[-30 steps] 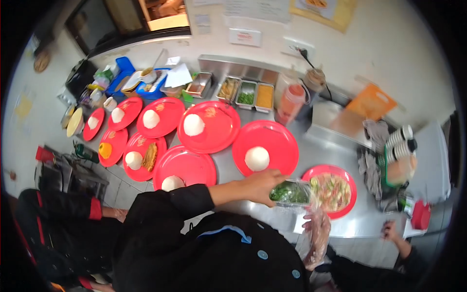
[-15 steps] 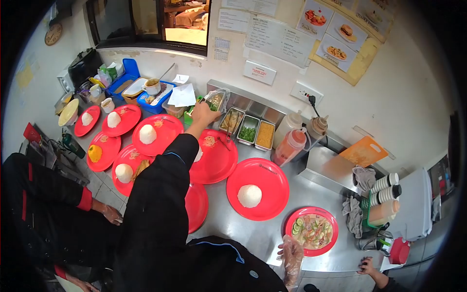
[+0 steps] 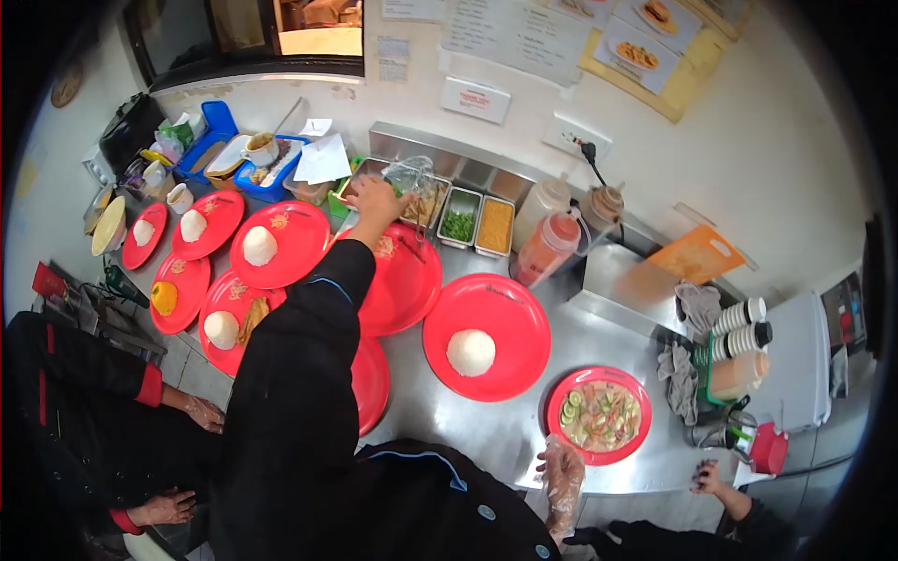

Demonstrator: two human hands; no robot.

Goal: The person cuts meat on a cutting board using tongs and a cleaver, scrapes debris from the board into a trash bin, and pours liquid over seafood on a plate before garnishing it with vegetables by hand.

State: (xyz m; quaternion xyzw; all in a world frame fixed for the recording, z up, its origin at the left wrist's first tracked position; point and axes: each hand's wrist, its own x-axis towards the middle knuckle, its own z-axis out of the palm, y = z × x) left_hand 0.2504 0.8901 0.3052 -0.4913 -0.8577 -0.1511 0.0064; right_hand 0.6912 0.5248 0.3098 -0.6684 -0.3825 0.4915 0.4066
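My left hand [image 3: 376, 199], bare at the end of a black sleeve, is over the back tray [image 3: 372, 168]. Its fingers look curled at a crumpled clear plastic bag [image 3: 410, 172]; the fingertips are partly hidden. Below it lies a red plate [image 3: 402, 285] with a small shredded heap, partly covered by my sleeve. My right hand [image 3: 561, 475], in a clear plastic glove, hangs at the counter's front edge with its fingers apart and nothing in it. Closest to it is a red plate [image 3: 644, 439] of sliced cucumber and mixed food.
Metal trays of chopped greens [image 3: 458, 225] and orange-yellow crumbs [image 3: 495, 226] stand beside squeeze bottles [image 3: 547, 245]. A red plate [image 3: 519, 365] bears a mound of rice [image 3: 470, 352]; several more plates stand left. Co-workers' hands show at left [image 3: 164, 508] and lower right [image 3: 708, 477].
The view has tipped down slightly. My left hand and the plastic bag have shifted a little toward me over the tray. My right hand stays by the cucumber plate.
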